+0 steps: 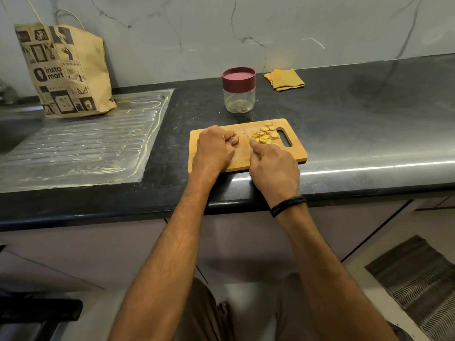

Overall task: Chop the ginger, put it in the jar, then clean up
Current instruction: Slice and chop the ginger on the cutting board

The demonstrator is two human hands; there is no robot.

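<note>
The left hand [214, 148] curls round a small ginger lump [235, 140] on the board [242, 159], at the front edge of the desk [357, 124]. The right hand [273, 166] grips a knife [246, 134]. Many slices [267, 135] are cut. The jar [238, 92] behind is empty, lid on. There is lots of room on the desk's right side.
</note>
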